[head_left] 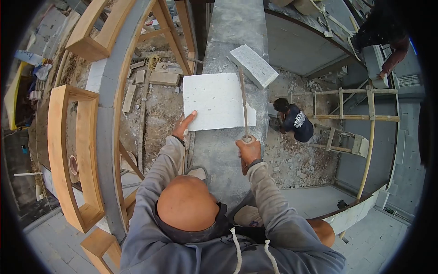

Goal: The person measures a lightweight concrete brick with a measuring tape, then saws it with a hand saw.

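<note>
A white block point(212, 101) lies on the grey concrete ledge point(219, 155), its left part reaching past the ledge. My left hand point(184, 125) rests at the block's lower left corner, thumb on top and fingers partly hidden at the side. In my right hand point(249, 150) is the handle of a long thin blade point(243, 98), which runs across the block near its right end. A narrow strip of block shows to the right of the blade. Another whitish block point(254, 66) sits on the ledge beyond, near the blade's tip.
Below on the right, a person in a dark shirt point(299, 123) crouches beside bamboo scaffolding point(351, 117). Another person's arm point(396, 59) shows at the upper right. Wooden frames point(57, 150) stand at the left. The ledge drops off on both sides to rubble-strewn ground point(292, 169).
</note>
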A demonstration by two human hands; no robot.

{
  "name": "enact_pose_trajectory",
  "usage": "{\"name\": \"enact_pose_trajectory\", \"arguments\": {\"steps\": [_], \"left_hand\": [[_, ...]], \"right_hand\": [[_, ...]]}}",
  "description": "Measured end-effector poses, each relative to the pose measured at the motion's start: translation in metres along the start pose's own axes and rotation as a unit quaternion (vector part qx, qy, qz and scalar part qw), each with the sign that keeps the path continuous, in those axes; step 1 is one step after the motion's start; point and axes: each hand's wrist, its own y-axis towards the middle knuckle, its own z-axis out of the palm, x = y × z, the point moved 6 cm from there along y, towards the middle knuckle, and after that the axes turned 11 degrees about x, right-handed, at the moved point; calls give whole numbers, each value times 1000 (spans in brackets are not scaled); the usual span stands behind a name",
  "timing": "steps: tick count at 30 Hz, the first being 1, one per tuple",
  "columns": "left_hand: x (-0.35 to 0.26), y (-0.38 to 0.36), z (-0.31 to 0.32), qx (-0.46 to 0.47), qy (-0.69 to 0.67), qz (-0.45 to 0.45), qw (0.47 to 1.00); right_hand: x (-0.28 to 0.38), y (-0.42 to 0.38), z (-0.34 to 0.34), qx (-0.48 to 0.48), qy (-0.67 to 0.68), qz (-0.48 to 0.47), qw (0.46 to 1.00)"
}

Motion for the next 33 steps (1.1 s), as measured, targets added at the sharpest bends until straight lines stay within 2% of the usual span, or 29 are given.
{"name": "enact_pose_trajectory", "arguments": {"steps": [3, 5, 8, 10, 11, 13, 14, 15, 17, 18, 20, 21, 22, 24, 26, 28, 29, 31, 33], "left_hand": [[-8, -8, 6, -17, 17, -17, 1000], [-8, -9, 6, -28, 28, -33, 999], [-3, -3, 4, -22, 10, -21, 999], [-17, -11, 16, -1, 17, -10, 1000], [-11, -5, 10, -1, 24, 8, 1000], [-11, -4, 7, -5, 28, -1, 1000], [-9, -5, 7, -6, 31, -13, 999], [-4, -7, 9, -1, 33, -12, 999], [-16, -3, 8, -28, 71, 42, 996], [-13, -4, 3, -33, 67, 39, 996], [-8, -5, 6, 18, 31, -1, 999], [-6, -6, 2, -28, 44, -21, 998], [-13, -9, 6, -27, 43, -15, 999], [-28, -18, 19, -35, 90, -3, 995], [-18, -14, 15, -20, 63, -3, 998], [-14, -7, 12, -6, 37, 2, 999], [-13, -6, 10, -2, 36, 1, 999], [-12, -7, 9, 1, 36, 3, 999], [-15, -10, 11, -18, 48, -5, 999]], "right_hand": [[24, -5, -7, 6, -22, -37, 999], [93, -31, -15, -1, 21, -196, 980], [184, -84, -28, 17, 115, -289, 950], [203, -93, -36, 3, 135, -496, 858], [188, -87, -34, 5, 136, -496, 857], [111, -52, -26, -48, 26, -394, 917], [49, -17, -14, -26, -39, -182, 982], [-6, 0, -4, -4, -101, 40, 994], [-8, 0, 10, -19, -13, 41, 999], [-11, 4, 9, -16, -17, 46, 999], [12, -1, 7, -13, 3, -5, 1000], [16, 0, 3, 4, 2, -13, 1000], [29, -1, -1, 5, 0, -18, 1000], [90, -25, -15, -8, -11, -192, 981], [149, -57, -31, -11, 44, -266, 963], [213, -97, -39, 10, 118, -375, 920], [212, -94, -37, 10, 117, -370, 921], [220, -106, -38, -13, 166, -576, 800], [109, -55, -33, -79, 9, -382, 921]]}}
